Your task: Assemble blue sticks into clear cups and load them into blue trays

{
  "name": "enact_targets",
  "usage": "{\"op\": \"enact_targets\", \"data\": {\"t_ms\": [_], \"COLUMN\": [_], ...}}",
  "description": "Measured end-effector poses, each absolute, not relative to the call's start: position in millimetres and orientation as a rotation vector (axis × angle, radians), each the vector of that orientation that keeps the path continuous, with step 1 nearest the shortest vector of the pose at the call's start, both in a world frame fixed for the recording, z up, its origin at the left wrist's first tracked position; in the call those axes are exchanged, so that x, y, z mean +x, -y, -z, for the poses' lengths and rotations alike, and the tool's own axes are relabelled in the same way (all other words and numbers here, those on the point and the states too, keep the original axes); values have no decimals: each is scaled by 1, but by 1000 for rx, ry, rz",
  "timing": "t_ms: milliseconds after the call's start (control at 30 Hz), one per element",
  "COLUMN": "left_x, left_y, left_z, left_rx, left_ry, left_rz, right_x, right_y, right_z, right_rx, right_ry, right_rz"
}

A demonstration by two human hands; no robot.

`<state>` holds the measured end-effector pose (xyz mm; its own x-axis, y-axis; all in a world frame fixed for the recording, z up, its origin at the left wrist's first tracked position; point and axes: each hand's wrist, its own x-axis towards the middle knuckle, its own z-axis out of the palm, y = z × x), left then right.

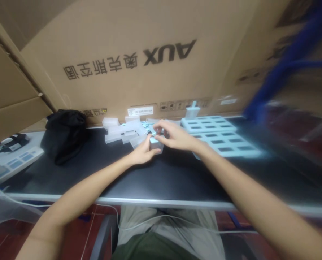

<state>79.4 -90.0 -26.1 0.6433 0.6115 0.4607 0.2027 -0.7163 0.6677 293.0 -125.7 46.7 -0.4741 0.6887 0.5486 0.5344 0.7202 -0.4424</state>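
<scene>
My left hand (pixel 144 150) grips a small translucent plastic box (pixel 156 143) from the left and below. My right hand (pixel 174 135) pinches at the top of the same box, fingers curled over its upper edge. Both hands meet above the black tabletop (pixel 150 177). Just behind them lies a loose pile of similar translucent boxes (pixel 123 131). To the right rests a pale blue tray (pixel 217 139) with rows of rectangular slots.
A black cloth bag (pixel 65 135) sits at the left. A grey device with blue keys (pixel 12 162) lies at the far left edge. A large AUX cardboard carton (pixel 139 57) walls off the back. A blurred blue frame (pixel 285 68) stands at right.
</scene>
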Motion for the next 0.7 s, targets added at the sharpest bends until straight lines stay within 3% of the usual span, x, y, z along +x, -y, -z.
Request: {"op": "enact_targets", "data": {"t_ms": [267,500,700], "left_x": [79,78,79], "left_y": [94,98,103], "left_z": [19,12,9], "left_rx": [2189,2228,2583], "left_ry": [-826,-942,-902], "left_rz": [-1184,-1077,-911], "right_x": [257,250,303], "right_y": [139,147,111], "right_z": [-31,-35,-43], "right_rx": [-1210,-1458,-1339], "right_ry": [2067,2187,2243], "right_rz": [-5,-26,-7]}}
